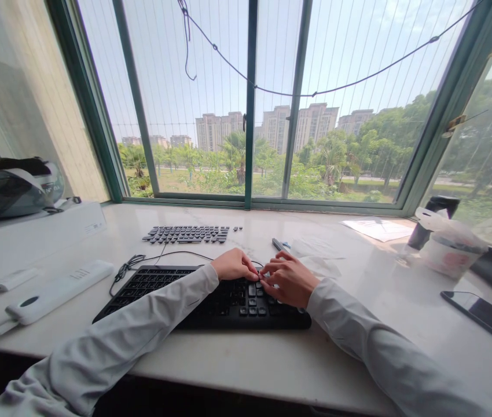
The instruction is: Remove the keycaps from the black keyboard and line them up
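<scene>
A black computer keyboard (150, 285) lies on the white counter in front of me, with its keycaps off over the left and middle parts. Several keycaps (252, 302) sit on its number pad at the right. My left hand (235, 264) is closed in a pinch over the top of the number pad. From the other side, my right hand (288, 279) reaches the same spot with bent fingers, thumb and forefinger drawn together. Whatever is between the fingertips is too small and covered to name. Loose keycaps (187, 234) lie in rows behind the keyboard.
A dark pen-like tool (278, 245) and clear plastic film (319, 255) lie behind my right hand. To the left are a white power strip (61, 291) and a helmet (15, 188) on a white box. A phone (487, 315) and a bagged tub (454, 252) stand right.
</scene>
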### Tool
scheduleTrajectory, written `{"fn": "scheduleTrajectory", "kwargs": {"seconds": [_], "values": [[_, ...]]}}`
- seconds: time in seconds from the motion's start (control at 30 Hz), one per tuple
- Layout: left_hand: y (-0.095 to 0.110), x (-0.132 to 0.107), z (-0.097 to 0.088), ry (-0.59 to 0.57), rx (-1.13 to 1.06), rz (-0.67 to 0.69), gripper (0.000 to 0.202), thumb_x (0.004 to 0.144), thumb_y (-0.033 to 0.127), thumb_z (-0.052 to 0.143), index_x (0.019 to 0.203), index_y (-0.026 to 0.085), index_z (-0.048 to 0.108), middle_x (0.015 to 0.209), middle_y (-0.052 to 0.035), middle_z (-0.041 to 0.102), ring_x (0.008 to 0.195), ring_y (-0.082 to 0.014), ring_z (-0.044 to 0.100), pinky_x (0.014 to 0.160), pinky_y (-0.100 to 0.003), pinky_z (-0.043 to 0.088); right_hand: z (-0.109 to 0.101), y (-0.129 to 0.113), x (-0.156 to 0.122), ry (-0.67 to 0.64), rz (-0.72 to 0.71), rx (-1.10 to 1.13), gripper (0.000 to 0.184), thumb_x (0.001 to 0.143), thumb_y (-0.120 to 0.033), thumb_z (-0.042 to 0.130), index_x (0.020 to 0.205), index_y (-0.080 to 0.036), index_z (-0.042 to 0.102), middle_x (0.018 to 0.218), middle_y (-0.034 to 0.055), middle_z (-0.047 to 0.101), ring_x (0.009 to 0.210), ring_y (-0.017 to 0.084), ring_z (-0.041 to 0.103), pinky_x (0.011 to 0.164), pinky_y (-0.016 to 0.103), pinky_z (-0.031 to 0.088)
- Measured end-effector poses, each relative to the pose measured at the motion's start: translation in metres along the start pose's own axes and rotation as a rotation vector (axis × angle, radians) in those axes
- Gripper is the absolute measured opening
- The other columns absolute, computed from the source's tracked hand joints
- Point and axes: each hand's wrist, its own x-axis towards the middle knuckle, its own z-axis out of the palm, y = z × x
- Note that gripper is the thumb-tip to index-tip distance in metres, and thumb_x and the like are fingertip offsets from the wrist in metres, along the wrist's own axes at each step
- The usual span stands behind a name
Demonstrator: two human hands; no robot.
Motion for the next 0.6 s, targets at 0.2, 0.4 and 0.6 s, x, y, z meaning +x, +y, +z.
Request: {"fn": "scheduleTrajectory", "kwargs": {"seconds": [0.2,0.4,0.6], "values": [[0.0029,0.0022,0.0,0.038,0.007,-0.084,0.032,0.056,0.033,0.077,0.082,0.015,0.08,0.071,-0.0026,0.074,0.078,-0.0193,0.063,0.074,-0.028,0.043,0.0026,0.0035,0.001,0.028,0.051,0.086,0.034,0.093,-0.026,0.052,0.066,-0.023,0.072,0.094,-0.0017,0.076,0.081,0.015,0.068,0.088,0.039,0.039],[0.0048,0.004,0.0002,0.05,0.018,-0.126,0.029,0.055,0.033,0.077,0.079,0.016,0.08,0.066,-0.0007,0.071,0.076,-0.0187,0.062,0.074,-0.027,0.043,0.0034,0.0047,0.0014,0.056,0.07,0.126,0.032,0.092,-0.026,0.054,0.066,-0.024,0.072,0.09,-0.0019,0.076,0.082,0.014,0.068,0.088,0.038,0.039],[0.0047,-0.0003,0.0069,0.08,0.07,-0.037,0.027,0.059,0.031,0.073,0.079,0.013,0.08,0.07,-0.004,0.073,0.073,-0.019,0.064,0.067,-0.026,0.045,0.0027,-0.0023,0.0032,0.032,-0.04,0.027,0.029,0.091,-0.022,0.051,0.069,-0.023,0.068,0.088,0.0001,0.074,0.08,0.017,0.064,0.09,0.041,0.04]]}}
